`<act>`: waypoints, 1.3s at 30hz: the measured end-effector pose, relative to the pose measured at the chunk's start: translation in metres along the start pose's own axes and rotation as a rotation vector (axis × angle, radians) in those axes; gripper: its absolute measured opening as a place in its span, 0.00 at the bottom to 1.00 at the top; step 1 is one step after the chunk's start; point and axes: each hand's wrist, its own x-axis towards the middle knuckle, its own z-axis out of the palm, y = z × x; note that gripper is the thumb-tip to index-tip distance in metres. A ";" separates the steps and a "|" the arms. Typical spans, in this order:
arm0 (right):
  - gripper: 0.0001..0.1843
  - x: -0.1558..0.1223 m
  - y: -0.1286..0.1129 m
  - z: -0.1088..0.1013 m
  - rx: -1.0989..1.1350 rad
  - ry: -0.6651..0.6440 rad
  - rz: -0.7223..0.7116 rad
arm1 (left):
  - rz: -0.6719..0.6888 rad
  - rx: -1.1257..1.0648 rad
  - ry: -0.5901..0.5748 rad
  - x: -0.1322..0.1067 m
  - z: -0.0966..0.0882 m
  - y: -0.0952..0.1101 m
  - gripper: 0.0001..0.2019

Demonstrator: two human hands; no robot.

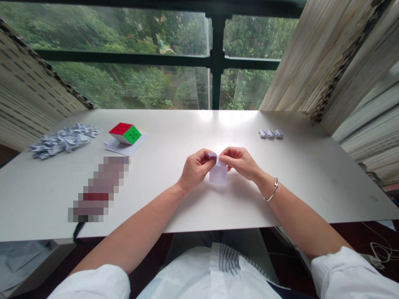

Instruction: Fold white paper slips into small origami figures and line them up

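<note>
White surface [311,187] before window [118,79]. Ctr: L hand [196,168] & R hand [240,162] together, both pinching top edge of small folded paper sheet [218,175], lower part apparently on surface, mid-front. Sheet light, thin, soft, easily creased; best held by folded top edge. Far L: paper folds pile [64,140], puzzle cube [125,133]. Far R: small paper folds [270,134].
</note>
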 end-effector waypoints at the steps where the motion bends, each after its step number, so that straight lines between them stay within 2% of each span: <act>1: 0.13 0.000 0.000 -0.001 0.021 0.002 0.002 | -0.006 -0.016 0.002 0.000 0.000 0.000 0.10; 10: 0.14 0.002 0.003 -0.006 0.208 0.008 0.068 | -0.025 -0.153 0.027 -0.001 0.003 0.004 0.14; 17: 0.13 -0.001 -0.004 -0.005 0.252 0.004 0.103 | 0.000 -0.160 -0.057 -0.005 0.003 0.007 0.10; 21: 0.13 -0.001 -0.006 -0.005 0.237 0.005 0.100 | -0.013 -0.157 -0.075 -0.007 0.002 0.009 0.11; 26: 0.14 -0.002 -0.006 -0.003 0.202 -0.004 0.065 | 0.005 -0.140 -0.047 -0.005 -0.001 0.009 0.11; 29: 0.16 -0.002 -0.004 -0.002 0.148 -0.004 0.017 | -0.050 -0.153 -0.034 -0.002 -0.002 0.007 0.11; 33: 0.17 -0.001 -0.001 -0.002 0.071 0.008 -0.055 | -0.165 -0.163 -0.071 0.000 -0.002 0.008 0.12; 39: 0.18 -0.001 0.001 -0.001 -0.034 -0.001 -0.132 | -0.160 -0.143 -0.048 0.001 -0.003 0.006 0.13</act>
